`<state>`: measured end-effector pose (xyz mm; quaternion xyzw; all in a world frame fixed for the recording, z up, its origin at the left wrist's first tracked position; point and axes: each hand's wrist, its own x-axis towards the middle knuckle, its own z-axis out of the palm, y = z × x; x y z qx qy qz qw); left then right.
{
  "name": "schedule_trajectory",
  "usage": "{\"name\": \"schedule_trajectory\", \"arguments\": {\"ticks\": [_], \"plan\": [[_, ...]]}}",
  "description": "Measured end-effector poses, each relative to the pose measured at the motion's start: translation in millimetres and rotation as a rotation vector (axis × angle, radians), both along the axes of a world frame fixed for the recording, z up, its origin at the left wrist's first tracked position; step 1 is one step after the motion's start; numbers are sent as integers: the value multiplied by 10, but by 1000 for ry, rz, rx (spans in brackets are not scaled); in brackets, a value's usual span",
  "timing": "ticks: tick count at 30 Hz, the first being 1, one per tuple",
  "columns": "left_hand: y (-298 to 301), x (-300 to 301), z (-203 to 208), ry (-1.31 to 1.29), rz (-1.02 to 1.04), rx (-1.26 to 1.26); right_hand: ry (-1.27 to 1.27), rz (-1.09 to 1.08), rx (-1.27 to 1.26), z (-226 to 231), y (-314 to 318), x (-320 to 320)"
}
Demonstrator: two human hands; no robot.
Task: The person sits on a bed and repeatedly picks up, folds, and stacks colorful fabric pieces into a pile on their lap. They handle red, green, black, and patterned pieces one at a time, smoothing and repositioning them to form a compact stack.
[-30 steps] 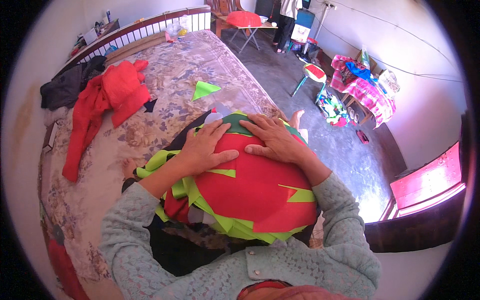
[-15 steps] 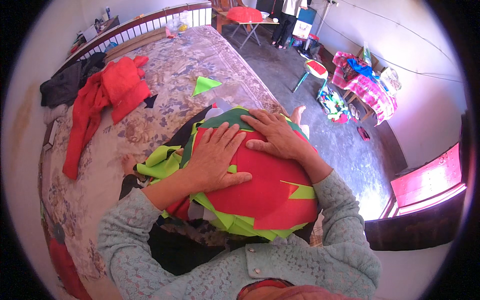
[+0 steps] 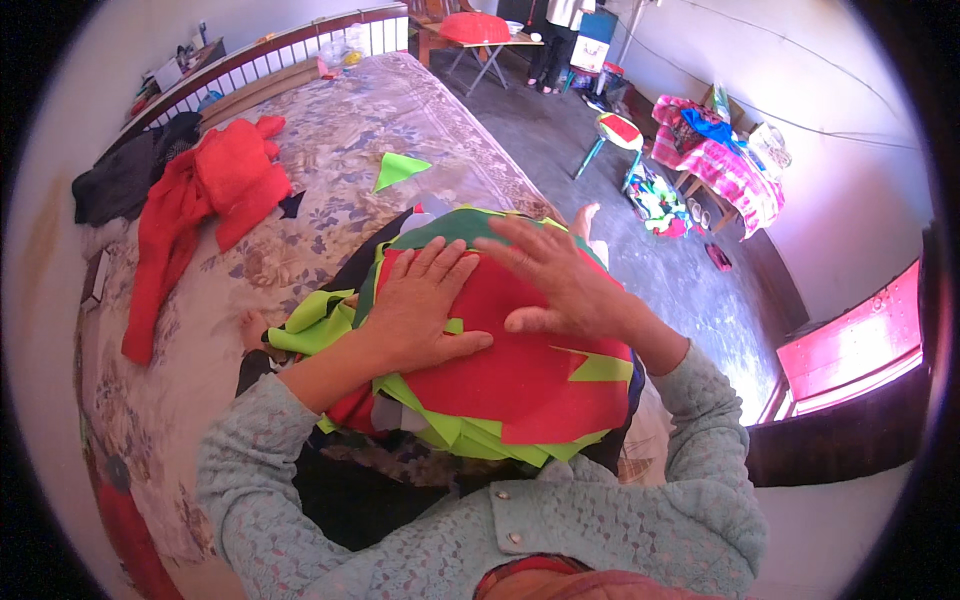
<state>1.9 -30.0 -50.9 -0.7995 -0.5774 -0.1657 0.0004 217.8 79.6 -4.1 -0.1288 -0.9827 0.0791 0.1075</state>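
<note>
A heap of fabric pieces in red, lime green, dark green and grey lies in front of me, over my lap. The big red fabric piece [image 3: 540, 395] covers most of its top, with a dark green piece [image 3: 430, 232] along the far side and lime green pieces [image 3: 480, 440] sticking out beneath. My left hand [image 3: 420, 310] lies flat on the red fabric, fingers spread. Above the right part of the heap is my right hand [image 3: 560, 280], its fingers apart and holding nothing. Crumpled lime green fabric [image 3: 318, 322] hangs at the heap's left.
The heap rests by a bed with a flowered sheet [image 3: 330, 160]. On it lie a red garment [image 3: 215, 185], a dark garment [image 3: 125, 175] and a lime green scrap [image 3: 402, 170]. A stool [image 3: 615, 135] stands on the floor; a person [image 3: 552, 50] stands at the back.
My right hand has lifted off the red fabric and come slightly nearer to me, its fingers spreading. My left hand stays flat on the heap. The whole view has shifted a little.
</note>
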Motion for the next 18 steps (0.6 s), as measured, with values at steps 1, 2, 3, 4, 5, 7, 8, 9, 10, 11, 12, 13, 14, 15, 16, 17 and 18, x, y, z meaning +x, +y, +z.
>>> {"name": "schedule_trajectory", "arguments": {"ticks": [1,2,3,4,5,7,8,9,10,11,12,13,14,15,16,17,18], "plan": [[2,7,8,5,-4,4,-3,15,10,-53,-72,35],[0,11,17,7,-4,-2,-32,7,15,-188,-98,53],[-2,20,24,9,-5,-8,-23,-2,46,-254,-109,69],[-5,21,31,11,-4,-14,-15,-11,77,-301,-118,80],[-7,21,35,15,-1,-24,-7,-20,109,-334,-128,87],[-12,17,54,26,0,-42,20,-31,109,-368,-134,63],[-23,11,66,13,4,-42,36,-38,110,-377,-137,53],[-42,4,75,0,7,-41,44,-37,108,-387,-146,52],[-51,7,98,-13,9,-38,54,-39,109,-395,-147,56],[-71,15,140,1,-1,-11,63,-40,110,-395,-149,63],[-104,25,206,14,-11,16,57,-44,105,-389,-147,71],[-138,45,265,28,-21,41,53,-48,96,-386,-151,75],[-156,72,303,52,-44,40,49,-52,88,-383,-155,81],[-169,98,334,77,-67,40,71,-58,96,-404,-151,87],[-198,120,357,104,-83,41,96,-57,106,-442,-137,79],[-220,143,322,123,-90,23,120,-56,115,-461,-128,74],[-231,164,245,142,-97,6,126,-58,111,-463,-126,72]]}}
